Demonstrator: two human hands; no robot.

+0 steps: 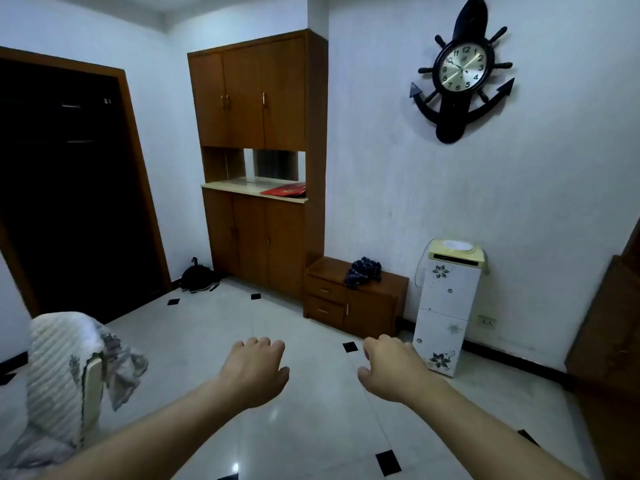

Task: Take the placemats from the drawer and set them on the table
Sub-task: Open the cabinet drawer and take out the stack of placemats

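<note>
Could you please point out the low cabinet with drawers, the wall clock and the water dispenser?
low cabinet (370,311), head view, on its door front.
wall clock (462,68), head view, on the dial.
water dispenser (446,292), head view, on its white front panel.

Both forearms cut off by the bottom edge, fingertips of left hand (254,368) and right hand (391,368) curled under, out of sight; drawers (325,310) closed, inside hidden; doorway (69,188) too dark to read; brown furniture (609,323) cut by right edge
</note>
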